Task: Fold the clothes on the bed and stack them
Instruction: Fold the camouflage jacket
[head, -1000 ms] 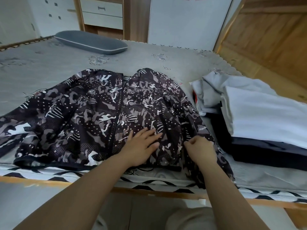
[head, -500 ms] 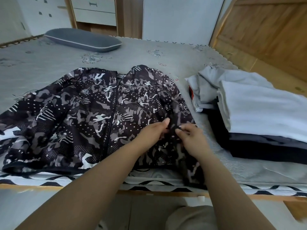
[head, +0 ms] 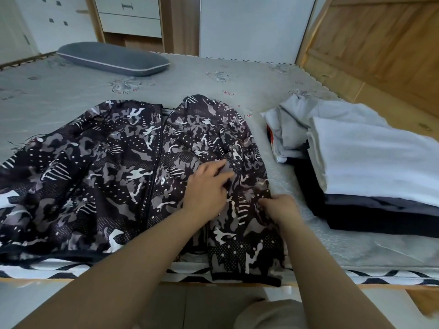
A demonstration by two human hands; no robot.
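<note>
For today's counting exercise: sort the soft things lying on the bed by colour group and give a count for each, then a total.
Camouflage print: 1, the camouflage jacket spread flat.
Grey: 1, the grey pillow at the far side.
White or pale grey: 2, the white folded garment on the stack and the pale crumpled garment behind it.
Black or dark: 1, the dark folded garment under the stack.
Total: 5

Both hands rest on camouflage jacket.

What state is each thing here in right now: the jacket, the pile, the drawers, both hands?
Camo jacket: spread flat, zipped, unfolded.
Clothes pile: folded, stacked beside the jacket.
Pillow: lying flat.
Drawers: closed.
Left hand: fingers straight, pressing the jacket.
Right hand: pinching the jacket's edge.
</note>
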